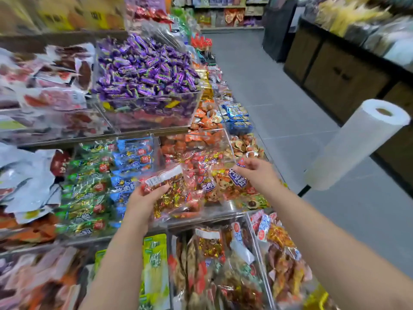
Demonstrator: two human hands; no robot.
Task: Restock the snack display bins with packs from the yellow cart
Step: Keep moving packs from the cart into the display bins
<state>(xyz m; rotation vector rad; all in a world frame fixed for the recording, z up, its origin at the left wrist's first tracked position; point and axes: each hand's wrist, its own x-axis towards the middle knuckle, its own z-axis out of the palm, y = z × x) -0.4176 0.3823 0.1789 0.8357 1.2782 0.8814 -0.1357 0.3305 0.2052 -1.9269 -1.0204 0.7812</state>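
**Head view: snack pack held over a display bin**

The left grip [145, 198] is closed on the left end of a clear pack [172, 186] of red and gold snacks. The pack's long axis runs left to right above the front edge of the middle-tier bin [232, 210]. The right grip [257, 175] pinches wrapping [240, 164] at the right end; whether it is the same pack is unclear. The bin lies directly below, so lowering likely comes next.
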